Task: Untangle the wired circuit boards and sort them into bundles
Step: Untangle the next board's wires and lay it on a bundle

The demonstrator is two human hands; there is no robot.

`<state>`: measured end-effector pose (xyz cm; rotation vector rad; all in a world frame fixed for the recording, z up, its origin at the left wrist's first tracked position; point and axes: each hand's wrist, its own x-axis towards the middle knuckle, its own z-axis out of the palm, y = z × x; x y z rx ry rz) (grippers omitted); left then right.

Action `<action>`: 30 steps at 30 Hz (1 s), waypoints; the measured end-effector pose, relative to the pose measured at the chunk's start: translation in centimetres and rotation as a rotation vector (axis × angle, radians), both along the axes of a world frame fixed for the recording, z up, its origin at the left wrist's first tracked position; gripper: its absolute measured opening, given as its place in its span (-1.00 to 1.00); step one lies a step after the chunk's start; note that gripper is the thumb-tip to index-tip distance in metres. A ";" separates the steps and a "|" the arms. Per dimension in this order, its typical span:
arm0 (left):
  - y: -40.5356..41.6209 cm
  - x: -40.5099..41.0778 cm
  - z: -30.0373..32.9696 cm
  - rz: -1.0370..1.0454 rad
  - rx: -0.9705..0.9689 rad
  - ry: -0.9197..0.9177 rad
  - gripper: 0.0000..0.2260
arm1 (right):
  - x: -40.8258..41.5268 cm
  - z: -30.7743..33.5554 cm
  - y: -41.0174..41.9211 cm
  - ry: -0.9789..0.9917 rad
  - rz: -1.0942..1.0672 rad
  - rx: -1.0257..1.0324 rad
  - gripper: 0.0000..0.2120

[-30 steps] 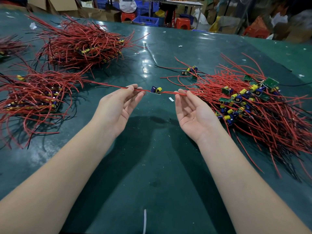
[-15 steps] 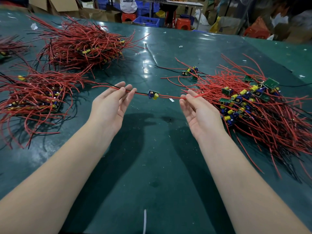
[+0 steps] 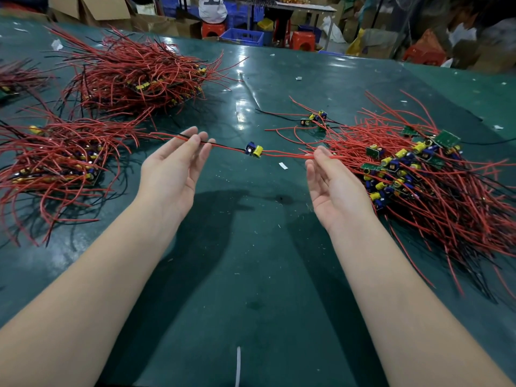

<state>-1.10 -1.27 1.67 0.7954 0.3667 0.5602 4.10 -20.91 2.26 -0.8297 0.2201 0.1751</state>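
Note:
One small circuit board (image 3: 254, 150) with a yellow and a blue part hangs in the air between my hands, its red and black wires stretched out to both sides. My left hand (image 3: 173, 174), palm turned inward, pinches the left wires at its fingertips. My right hand (image 3: 332, 185) pinches the right wires at its fingertips, beside the big tangle of boards and red wires (image 3: 418, 174) on the right. Two sorted bundles lie on the left, one near (image 3: 55, 163) and one farther back (image 3: 134, 79).
A few loose boards (image 3: 315, 118) lie behind my right hand. The green table (image 3: 251, 275) carries small white scraps (image 3: 283, 165) and a white strip (image 3: 238, 364) near the front edge. Another bundle (image 3: 14, 79) sits at the far left. Boxes and crates stand beyond the table.
Both hands have slid outward along the wires, away from the board. The board has stayed about midway between them and the wires now run straighter.

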 end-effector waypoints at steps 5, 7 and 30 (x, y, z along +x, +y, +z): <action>0.2 0.0 0.1 0.008 0.035 -0.010 -0.93 | 0.1 -0.1 -0.1 -0.015 -0.039 0.020 -0.95; 0.2 0.1 0.1 -0.005 0.063 -0.010 -0.91 | 0.2 -0.2 -0.3 -0.029 -0.058 0.029 -0.94; 1.1 0.0 1.3 0.013 -0.032 -0.024 -0.80 | 1.0 0.2 -1.5 -0.030 -0.084 0.070 -0.91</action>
